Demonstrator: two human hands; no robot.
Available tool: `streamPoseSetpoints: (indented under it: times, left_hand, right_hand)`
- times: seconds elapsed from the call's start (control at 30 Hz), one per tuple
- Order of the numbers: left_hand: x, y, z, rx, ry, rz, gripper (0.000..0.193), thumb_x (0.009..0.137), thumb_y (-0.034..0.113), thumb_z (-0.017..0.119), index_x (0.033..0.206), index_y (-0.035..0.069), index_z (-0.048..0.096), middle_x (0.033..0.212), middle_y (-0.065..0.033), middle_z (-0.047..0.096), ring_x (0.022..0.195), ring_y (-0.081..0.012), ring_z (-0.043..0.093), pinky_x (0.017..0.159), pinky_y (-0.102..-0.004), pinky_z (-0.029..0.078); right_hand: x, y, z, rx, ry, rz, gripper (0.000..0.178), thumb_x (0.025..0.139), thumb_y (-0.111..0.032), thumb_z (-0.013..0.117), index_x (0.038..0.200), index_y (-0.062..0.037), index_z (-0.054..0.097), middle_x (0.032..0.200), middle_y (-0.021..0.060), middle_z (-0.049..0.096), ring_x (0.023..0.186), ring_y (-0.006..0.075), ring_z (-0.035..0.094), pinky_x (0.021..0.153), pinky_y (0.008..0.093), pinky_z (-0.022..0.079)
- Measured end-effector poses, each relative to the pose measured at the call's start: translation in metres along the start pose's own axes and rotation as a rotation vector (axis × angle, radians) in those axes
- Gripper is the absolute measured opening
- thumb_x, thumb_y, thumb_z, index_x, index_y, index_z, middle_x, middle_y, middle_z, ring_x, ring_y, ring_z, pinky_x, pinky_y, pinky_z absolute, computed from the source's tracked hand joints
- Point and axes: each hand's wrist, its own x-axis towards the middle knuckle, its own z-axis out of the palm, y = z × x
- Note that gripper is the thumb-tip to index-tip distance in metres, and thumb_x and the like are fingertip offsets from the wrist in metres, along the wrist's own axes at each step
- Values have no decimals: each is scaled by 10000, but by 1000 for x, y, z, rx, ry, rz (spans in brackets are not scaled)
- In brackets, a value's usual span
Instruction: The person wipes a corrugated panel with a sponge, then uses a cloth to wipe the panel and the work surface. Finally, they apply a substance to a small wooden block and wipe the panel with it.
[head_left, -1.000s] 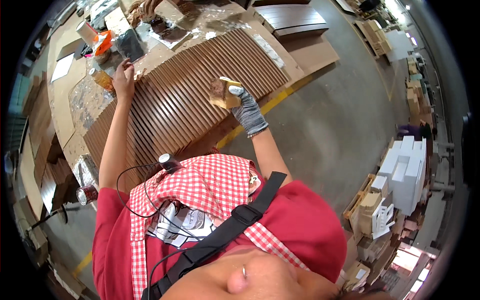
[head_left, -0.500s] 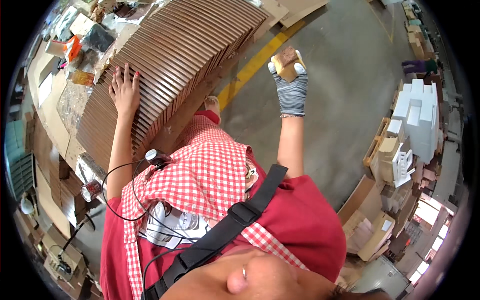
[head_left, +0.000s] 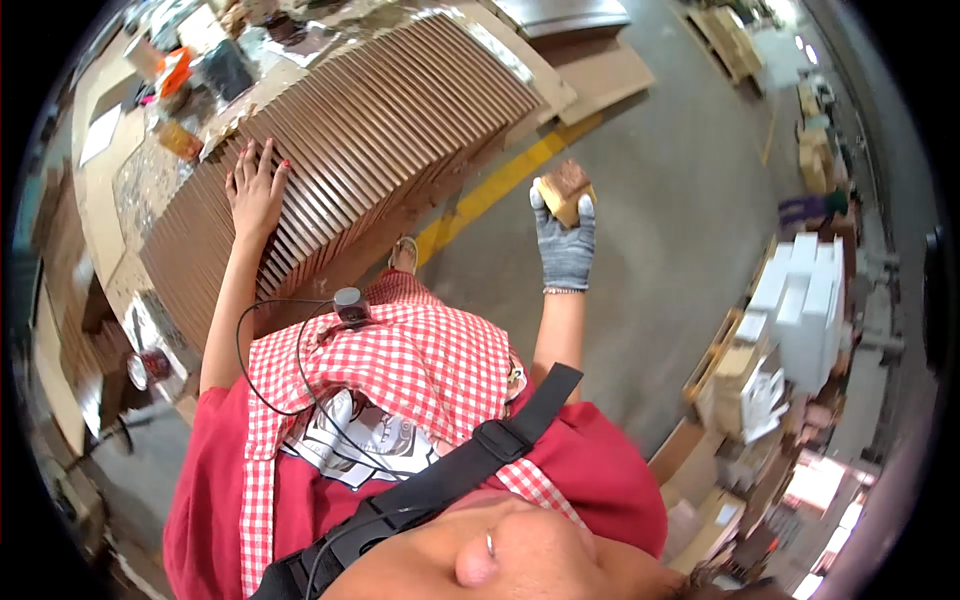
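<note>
My bare left hand [head_left: 256,192] lies flat with outstretched fingers on a long row of brown slats [head_left: 370,110], packed side by side on the worktable. In a grey knitted glove with pale fingertips, my right hand [head_left: 566,240] grips a small yellow block [head_left: 566,193] with a brown-stained top, which looks like a sponge. It is held out over the floor, to the right of the slats and apart from them. The fingers wrap the block's sides, partly hidden behind it.
Beyond the slats, the cluttered table holds an amber jar [head_left: 180,139], a dark container [head_left: 226,70] and an orange item [head_left: 175,72]. A yellow floor line [head_left: 490,195] runs beside the table. At right stand white foam pieces [head_left: 800,310] and cardboard boxes. A wired device [head_left: 350,305] rests against my apron.
The view has turned, so table and floor sit differently in the picture. My right hand, still holding the block, appears lower and closer to me. My left hand stays on the slats.
</note>
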Motion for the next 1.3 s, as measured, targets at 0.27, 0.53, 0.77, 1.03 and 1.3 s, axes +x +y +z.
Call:
streamPoseSetpoints:
  times: [0.27,0.53,0.77,1.03,1.3]
  left_hand:
    - [1,-51,0,-299,237,-178,573,1007,524,403,1522,280,346,1591,-88,289,1468,-284,250,1181,-523,115]
    - [-45,-159,19,-57,482,-635,557,1001,547,371,1480,268,430,1536,-106,383,1421,-314,333,1138,-582,199]
    - [-58,-182,20,-88,590,-593,533,1017,474,407,1420,141,509,1471,-110,463,1354,-312,425,1099,-440,344]
    - [-63,-203,15,-118,628,-581,535,1014,489,409,1418,153,515,1466,-107,473,1353,-308,429,1111,-428,333]
    - [-65,-209,9,-115,639,-595,566,1009,528,397,1421,158,513,1454,-111,488,1347,-314,435,1113,-424,333]
  right_hand:
    - [73,-20,54,-320,-147,-84,549,903,-97,638,1394,25,424,1416,175,470,1325,343,444,1158,486,355]
    - [171,-20,154,-1089,-478,-335,442,870,-73,704,1293,-57,579,1236,43,618,1127,169,584,994,302,464]
    - [284,34,224,-1843,-864,-555,418,855,-81,726,1255,-39,612,1212,118,613,1135,243,585,1003,331,463]
    - [307,78,263,-2118,-1199,-793,446,815,-28,720,1249,-72,628,1196,121,618,1128,272,592,1012,351,460]
    - [285,60,258,-2041,-1096,-680,414,793,-9,725,1197,-44,644,1162,119,625,1094,277,598,998,340,458]
